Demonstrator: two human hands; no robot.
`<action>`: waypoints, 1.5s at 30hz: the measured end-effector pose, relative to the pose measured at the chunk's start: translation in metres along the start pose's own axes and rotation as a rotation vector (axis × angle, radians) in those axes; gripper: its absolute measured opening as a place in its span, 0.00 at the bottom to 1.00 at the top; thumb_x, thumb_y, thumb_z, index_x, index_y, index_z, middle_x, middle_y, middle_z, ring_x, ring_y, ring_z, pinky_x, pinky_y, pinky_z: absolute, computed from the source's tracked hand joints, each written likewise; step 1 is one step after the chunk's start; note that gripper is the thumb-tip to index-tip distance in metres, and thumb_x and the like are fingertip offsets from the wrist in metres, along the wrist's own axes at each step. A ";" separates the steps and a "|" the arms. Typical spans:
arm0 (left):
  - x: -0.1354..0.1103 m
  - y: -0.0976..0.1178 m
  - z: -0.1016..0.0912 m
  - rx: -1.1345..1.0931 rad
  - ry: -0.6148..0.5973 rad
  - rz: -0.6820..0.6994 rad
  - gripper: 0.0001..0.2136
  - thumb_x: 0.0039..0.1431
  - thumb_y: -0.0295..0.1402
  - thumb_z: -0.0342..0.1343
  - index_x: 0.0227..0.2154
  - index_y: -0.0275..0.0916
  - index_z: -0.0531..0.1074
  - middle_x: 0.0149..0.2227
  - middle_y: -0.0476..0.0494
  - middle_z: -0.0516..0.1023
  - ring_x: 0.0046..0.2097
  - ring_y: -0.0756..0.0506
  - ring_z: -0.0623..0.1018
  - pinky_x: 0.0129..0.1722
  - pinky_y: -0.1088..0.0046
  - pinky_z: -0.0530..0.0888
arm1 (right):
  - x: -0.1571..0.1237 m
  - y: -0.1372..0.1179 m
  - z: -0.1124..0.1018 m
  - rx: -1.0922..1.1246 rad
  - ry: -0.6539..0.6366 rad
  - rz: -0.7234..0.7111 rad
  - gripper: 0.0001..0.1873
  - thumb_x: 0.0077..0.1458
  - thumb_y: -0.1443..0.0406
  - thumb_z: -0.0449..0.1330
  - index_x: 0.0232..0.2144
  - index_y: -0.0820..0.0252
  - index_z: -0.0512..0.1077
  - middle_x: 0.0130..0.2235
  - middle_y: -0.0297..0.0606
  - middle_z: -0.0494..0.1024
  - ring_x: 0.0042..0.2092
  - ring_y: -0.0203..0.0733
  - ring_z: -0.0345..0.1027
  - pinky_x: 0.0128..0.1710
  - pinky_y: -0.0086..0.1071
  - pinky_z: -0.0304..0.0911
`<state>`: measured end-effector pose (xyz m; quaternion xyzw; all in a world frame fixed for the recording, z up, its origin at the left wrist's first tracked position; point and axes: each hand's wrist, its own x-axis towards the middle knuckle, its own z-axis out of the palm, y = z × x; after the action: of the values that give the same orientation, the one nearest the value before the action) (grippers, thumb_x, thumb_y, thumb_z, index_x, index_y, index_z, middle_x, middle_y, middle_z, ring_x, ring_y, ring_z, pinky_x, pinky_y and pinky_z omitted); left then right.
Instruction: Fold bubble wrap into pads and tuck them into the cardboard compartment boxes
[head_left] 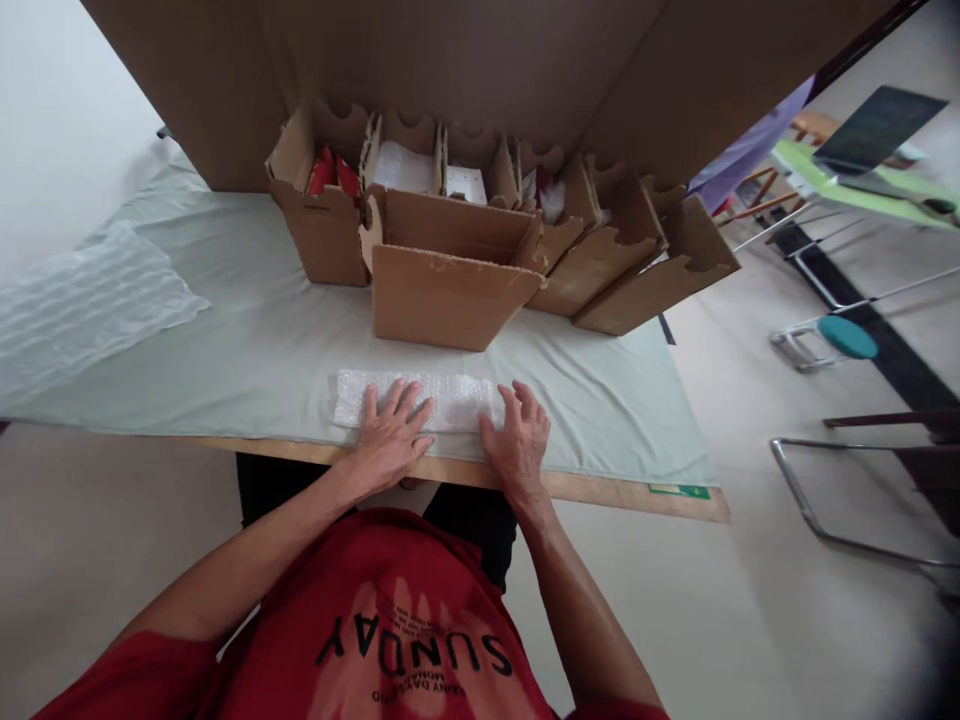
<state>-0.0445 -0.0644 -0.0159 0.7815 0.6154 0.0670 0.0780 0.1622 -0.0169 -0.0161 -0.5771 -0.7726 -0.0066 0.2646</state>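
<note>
A flat, folded strip of clear bubble wrap (455,402) lies along the front edge of the cloth-covered table. Across its left half rests my left hand (391,435), palm down with the fingers spread. My right hand (517,432) is at the strip's right end, thumb against it and fingers apart and slightly curled. Whether anything is inside the wrap cannot be made out. Just behind the strip stands an open cardboard box (442,300), its inside partly hidden by the front wall.
Behind it, several open cardboard bins stand in a row, including one with red packets (324,172) and one with bubble wrap (405,166). A larger air-cushion sheet (90,300) covers the table's left. To the right are a teal stool (847,337) and a green table (870,190).
</note>
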 end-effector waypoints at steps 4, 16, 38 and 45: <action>-0.002 -0.001 0.002 -0.001 0.001 0.008 0.26 0.70 0.40 0.47 0.68 0.41 0.60 0.73 0.32 0.55 0.73 0.28 0.52 0.66 0.31 0.46 | -0.001 -0.037 0.006 0.058 -0.182 -0.290 0.23 0.67 0.61 0.54 0.61 0.57 0.68 0.67 0.50 0.66 0.66 0.55 0.58 0.60 0.48 0.57; -0.023 -0.075 -0.020 -0.149 0.109 -0.082 0.17 0.67 0.35 0.47 0.52 0.42 0.78 0.61 0.37 0.75 0.64 0.35 0.71 0.63 0.51 0.65 | -0.013 0.024 -0.011 0.139 -0.373 -0.219 0.21 0.70 0.59 0.48 0.58 0.56 0.72 0.64 0.45 0.71 0.67 0.50 0.60 0.63 0.46 0.55; -0.033 -0.072 -0.066 -0.653 -0.130 -0.393 0.14 0.49 0.45 0.57 0.20 0.43 0.63 0.20 0.51 0.69 0.23 0.48 0.70 0.24 0.72 0.66 | 0.088 -0.017 -0.005 -0.139 -0.390 -0.051 0.12 0.60 0.70 0.53 0.38 0.59 0.78 0.38 0.48 0.84 0.43 0.52 0.73 0.43 0.41 0.53; -0.099 0.003 -0.026 -1.527 -0.040 -0.930 0.23 0.39 0.47 0.69 0.35 0.36 0.74 0.28 0.46 0.79 0.25 0.48 0.77 0.23 0.71 0.77 | 0.089 -0.043 -0.013 0.076 -0.334 -0.267 0.22 0.61 0.66 0.58 0.58 0.61 0.72 0.57 0.51 0.77 0.55 0.58 0.68 0.53 0.47 0.57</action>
<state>-0.0702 -0.1606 0.0094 0.1890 0.6562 0.4064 0.6071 0.1112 0.0435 0.0448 -0.4525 -0.8749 0.0834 0.1512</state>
